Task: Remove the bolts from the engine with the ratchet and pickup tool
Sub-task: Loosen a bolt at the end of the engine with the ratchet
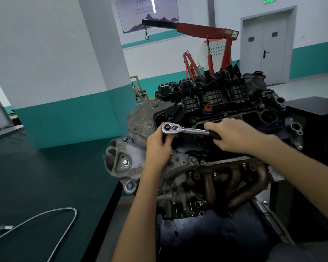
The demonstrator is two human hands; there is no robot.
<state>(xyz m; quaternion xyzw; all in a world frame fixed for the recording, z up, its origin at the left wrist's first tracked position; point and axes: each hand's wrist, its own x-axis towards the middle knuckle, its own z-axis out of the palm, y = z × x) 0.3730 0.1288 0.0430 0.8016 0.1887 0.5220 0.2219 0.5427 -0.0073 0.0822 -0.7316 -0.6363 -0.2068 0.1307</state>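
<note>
**A:** From the head camera, what does the engine look like?

**B:** It's a bare car engine (212,99) in the middle of the view, just right of a dark green table (36,176). The top is a black ribbed plastic cover with a small red cap in it. The left end is pale grey cast metal. Rust-brown exhaust pipes (235,184) curve down the near side.

**A:** Any bolts showing?

**B:** Several silver hex bolts (125,162) sit in the grey casting at the left end.

**A:** Where is the ratchet?

**B:** A chrome ratchet with a black handle (193,131) lies almost level across the engine's upper left, with its round head pointing left. The head hides what is under it, so I cannot tell whether it sits on a bolt.

**A:** And the hands?

**B:** The left hand (158,146) reaches up from below, and its thumb and curled fingers pinch the ratchet's round head. The right hand (233,135) is wrapped round the black handle, knuckles up.

**A:** The pickup tool?

**B:** A long, flexible, silver-braided pickup tool (45,218) lies in a loop on the table at lower left, well apart from both hands. Its metal tip is blurred.

**A:** What's behind?

**B:** A red engine hoist (206,31) with a black boom and a hook on a chain, and a grey double door (267,48) to its right. The walls are white with a teal band.
</note>
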